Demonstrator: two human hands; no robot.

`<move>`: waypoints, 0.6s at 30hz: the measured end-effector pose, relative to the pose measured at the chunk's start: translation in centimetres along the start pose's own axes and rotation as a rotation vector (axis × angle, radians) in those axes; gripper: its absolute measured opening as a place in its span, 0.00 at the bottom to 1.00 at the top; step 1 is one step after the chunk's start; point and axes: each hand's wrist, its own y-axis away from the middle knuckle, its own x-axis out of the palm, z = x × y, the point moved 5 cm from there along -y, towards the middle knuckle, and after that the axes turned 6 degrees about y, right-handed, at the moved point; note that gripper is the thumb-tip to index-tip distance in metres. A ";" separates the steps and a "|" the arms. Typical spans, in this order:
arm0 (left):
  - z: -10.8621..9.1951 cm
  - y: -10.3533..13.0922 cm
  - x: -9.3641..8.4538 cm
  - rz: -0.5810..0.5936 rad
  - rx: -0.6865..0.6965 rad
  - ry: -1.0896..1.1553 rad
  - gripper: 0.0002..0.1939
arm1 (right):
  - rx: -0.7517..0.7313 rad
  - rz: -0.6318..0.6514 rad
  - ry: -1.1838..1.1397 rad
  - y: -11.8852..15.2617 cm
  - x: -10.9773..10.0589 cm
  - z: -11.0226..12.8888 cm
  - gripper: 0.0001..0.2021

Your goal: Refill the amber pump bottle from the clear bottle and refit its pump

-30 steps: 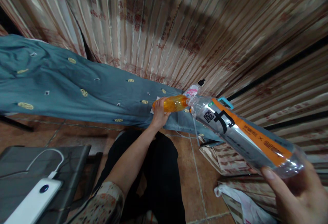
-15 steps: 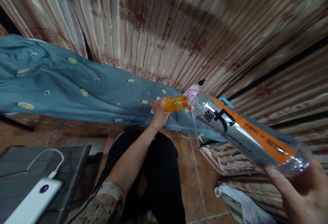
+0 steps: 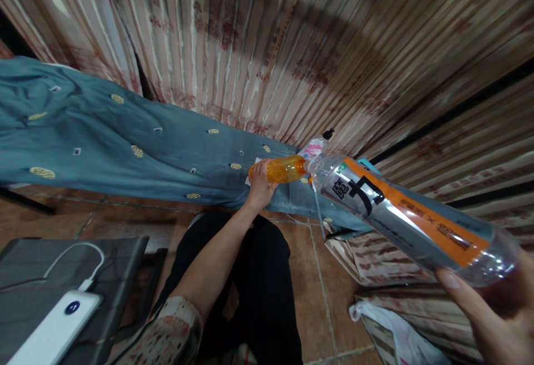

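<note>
Near the middle of the head view, my left hand (image 3: 260, 187) is wrapped round the base of a small orange bottle (image 3: 286, 169), which lies tilted with its neck to the right. A large clear plastic bottle (image 3: 400, 217) with a grey and orange label slants down to the right. Its base is in the grip of my right hand (image 3: 496, 309), whose fingers are partly hidden behind it. The two bottle mouths meet end to end. Behind them stands another clear bottle (image 3: 315, 147) with a pink label and a black top.
A teal patterned cloth (image 3: 167, 153) covers the long surface ahead, against a pleated curtain (image 3: 250, 48). At lower left, a white power bank (image 3: 58, 326) with a cable rests on a dark stool (image 3: 117, 259). A white plastic bag (image 3: 392, 326) hangs at lower right.
My right hand and the base of the large clear bottle have shifted slightly to the right, and its label has turned a little. My left hand and the orange bottle have stayed put.
</note>
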 end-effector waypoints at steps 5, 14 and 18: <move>0.0 0.0 0.0 0.007 -0.013 -0.001 0.36 | 0.059 0.044 -0.016 0.1 0.1 -0.3 0.43; 0.1 0.1 0.0 0.008 0.002 0.007 0.35 | -0.065 0.028 -0.011 -0.2 0.1 0.6 0.49; 0.1 0.1 0.0 0.004 0.002 0.000 0.35 | -0.006 0.028 -0.016 -0.5 0.0 0.1 0.49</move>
